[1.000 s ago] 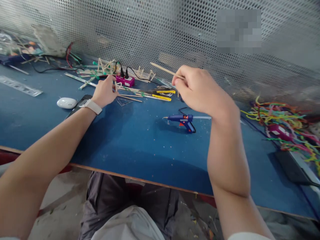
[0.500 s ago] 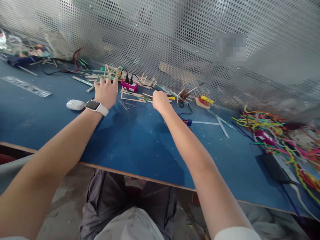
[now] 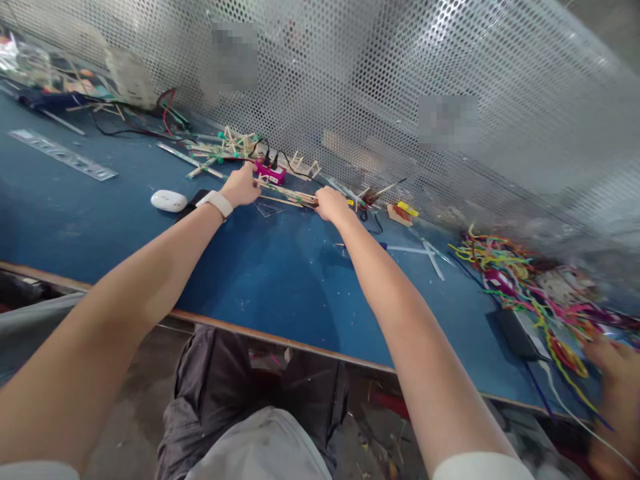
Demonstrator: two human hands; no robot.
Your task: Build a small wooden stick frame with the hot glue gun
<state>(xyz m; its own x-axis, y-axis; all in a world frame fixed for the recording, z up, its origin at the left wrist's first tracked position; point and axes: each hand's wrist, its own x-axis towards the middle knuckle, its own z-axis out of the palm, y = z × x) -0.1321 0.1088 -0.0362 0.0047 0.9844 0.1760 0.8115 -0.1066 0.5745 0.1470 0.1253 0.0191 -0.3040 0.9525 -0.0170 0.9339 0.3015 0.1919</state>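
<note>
My left hand [image 3: 242, 185], with a white watch strap at the wrist, is closed at the left end of a light wooden stick frame [image 3: 285, 193]. At the frame's right end, the fingers of my right hand [image 3: 331, 203] are curled round the sticks. A magenta box [image 3: 271, 173] with black plugs stands just behind the frame. Under the frame lies a clear set square [image 3: 269, 209]. Behind my left hand is a pile of sticks with green joints [image 3: 235, 143]. My fingertips are partly hidden.
A white mouse-shaped case [image 3: 169, 201] and a clear ruler [image 3: 63, 155] lie left on the blue table [image 3: 280, 287]. Colourful pipe cleaners [image 3: 500, 257] and a black box [image 3: 517, 333] are at right, with another person's hand [image 3: 613, 363] there. A perforated metal screen [image 3: 350, 87] runs behind.
My left hand has moved right and closed on the stick frame's end. My right hand has shifted slightly right and holds the frame. Another person's hand has appeared at far right.
</note>
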